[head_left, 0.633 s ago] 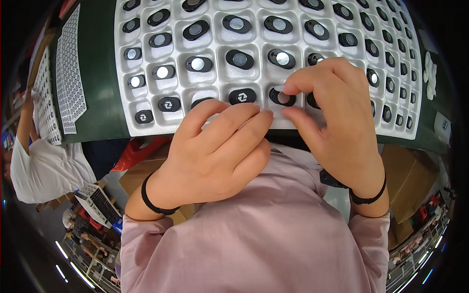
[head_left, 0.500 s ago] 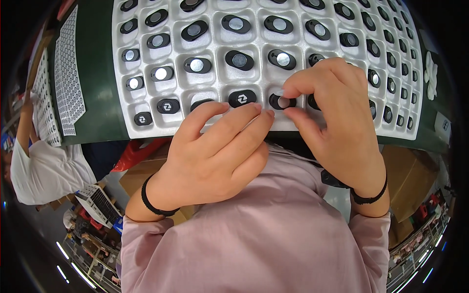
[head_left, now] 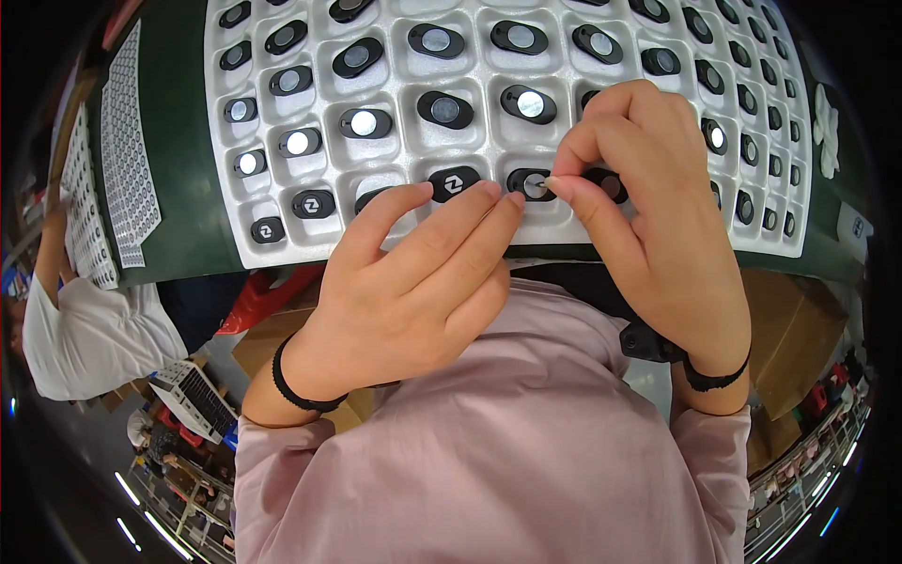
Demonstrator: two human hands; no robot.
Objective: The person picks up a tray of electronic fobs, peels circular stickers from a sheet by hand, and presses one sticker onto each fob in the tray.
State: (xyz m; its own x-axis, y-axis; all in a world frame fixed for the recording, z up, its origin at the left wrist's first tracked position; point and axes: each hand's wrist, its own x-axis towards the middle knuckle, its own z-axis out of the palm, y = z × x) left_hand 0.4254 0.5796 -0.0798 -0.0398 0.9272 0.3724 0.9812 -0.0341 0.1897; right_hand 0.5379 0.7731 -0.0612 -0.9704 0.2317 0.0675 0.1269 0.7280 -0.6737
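A white molded tray (head_left: 484, 211) holds rows of small black oval cases, most with a round silver disc on top. At its near edge my left hand (head_left: 413, 291) lies with fingers stretched and apart, the fingertips by a black case with a white logo (head_left: 455, 183). My right hand (head_left: 648, 207) pinches thumb and forefinger together at the right edge of a disc-topped case (head_left: 531, 185) in the near row. Whatever is between those fingertips is too small to make out. The right hand partly covers another black case (head_left: 609, 184).
The tray stands on a dark green table (head_left: 178, 160). White sheets with dark marks (head_left: 132, 150) lie at the left, near a person in a white shirt (head_left: 103, 324). White gloves (head_left: 826, 132) lie at the right. Cardboard boxes (head_left: 794, 329) stand below the table.
My right thumb and forefinger, apart around the near-row case before, now meet at its right edge. The tray appears slightly higher and further left in view. My left hand stays nearly still.
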